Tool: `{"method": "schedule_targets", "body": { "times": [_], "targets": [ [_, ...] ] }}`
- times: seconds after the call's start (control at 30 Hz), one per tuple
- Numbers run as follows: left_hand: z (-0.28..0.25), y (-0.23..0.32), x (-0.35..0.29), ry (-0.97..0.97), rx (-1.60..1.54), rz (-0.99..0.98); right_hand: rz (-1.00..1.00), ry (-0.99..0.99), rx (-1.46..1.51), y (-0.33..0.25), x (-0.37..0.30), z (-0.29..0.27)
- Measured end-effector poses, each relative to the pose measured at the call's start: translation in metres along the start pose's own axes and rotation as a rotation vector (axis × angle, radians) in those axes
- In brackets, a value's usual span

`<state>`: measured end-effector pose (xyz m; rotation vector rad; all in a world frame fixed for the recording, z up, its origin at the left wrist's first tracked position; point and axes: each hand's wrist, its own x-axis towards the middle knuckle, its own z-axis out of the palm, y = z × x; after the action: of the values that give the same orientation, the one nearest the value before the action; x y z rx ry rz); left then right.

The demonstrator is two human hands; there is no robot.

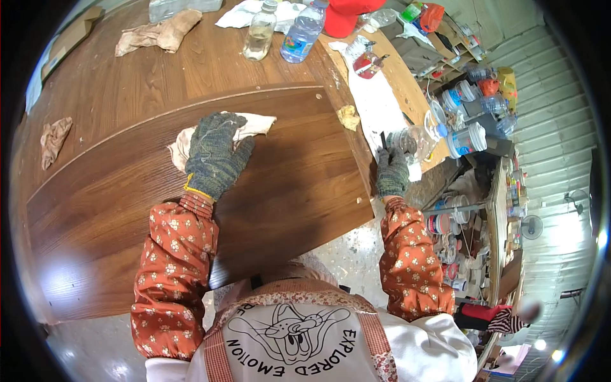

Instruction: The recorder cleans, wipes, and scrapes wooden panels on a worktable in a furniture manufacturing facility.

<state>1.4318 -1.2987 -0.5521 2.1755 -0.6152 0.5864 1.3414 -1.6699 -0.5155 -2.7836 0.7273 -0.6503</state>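
A dark brown wood-grain panel lies in front of me on a larger wooden work surface. My left hand, in a grey-green knitted glove, is pressed down on a pale pink cloth on the panel. The cloth sticks out on both sides of the glove. Off the panel's right edge, my right hand, gloved the same way, is closed beside a clear plastic bottle lying on its side. A short dark stick-like piece rises at its fingers; the rest of what it grips is hidden.
Crumpled cloths lie beyond the panel and at far left. Two clear bottles, one holding liquid, and a red cap stand at the back. A yellowish scrap sits by the panel's right edge. Tubs crowd the right side.
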Motion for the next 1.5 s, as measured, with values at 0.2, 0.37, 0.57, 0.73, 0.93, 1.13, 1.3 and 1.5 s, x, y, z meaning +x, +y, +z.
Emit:
{"method": "schedule_targets", "body": {
  "times": [0.2, 0.37, 0.57, 0.73, 0.93, 1.13, 1.3, 1.5],
  "targets": [
    [0.000, -0.005, -0.003, 0.011, 0.055, -0.012, -0.346, -0.041, 0.177, -0.029, -0.038, -0.028],
    [0.005, -0.006, -0.001, 0.048, 0.028, 0.021, -0.736, -0.087, -0.091, -0.006, -0.087, -0.038],
    [0.000, -0.006, -0.003, 0.023, 0.041, -0.004, -0.605, -0.262, -0.153, -0.032, -0.106, -0.053],
    [0.006, -0.009, -0.005, 0.076, 0.059, 0.023, -0.513, -0.306, -0.181, -0.035, -0.098, -0.052],
    [0.002, -0.004, 0.000, 0.008, 0.034, 0.013, -0.639, -0.259, -0.105, -0.025, -0.097, -0.050],
    [0.003, -0.008, -0.001, 0.022, 0.038, 0.037, -0.550, -0.400, -0.201, -0.028, -0.093, -0.057],
    [0.005, -0.011, -0.003, 0.032, 0.042, 0.044, -0.666, -0.367, -0.232, -0.024, -0.101, -0.060],
    [0.006, -0.008, -0.003, 0.017, 0.019, 0.025, -0.623, -0.515, -0.128, -0.037, -0.137, -0.082]
  ]
}}
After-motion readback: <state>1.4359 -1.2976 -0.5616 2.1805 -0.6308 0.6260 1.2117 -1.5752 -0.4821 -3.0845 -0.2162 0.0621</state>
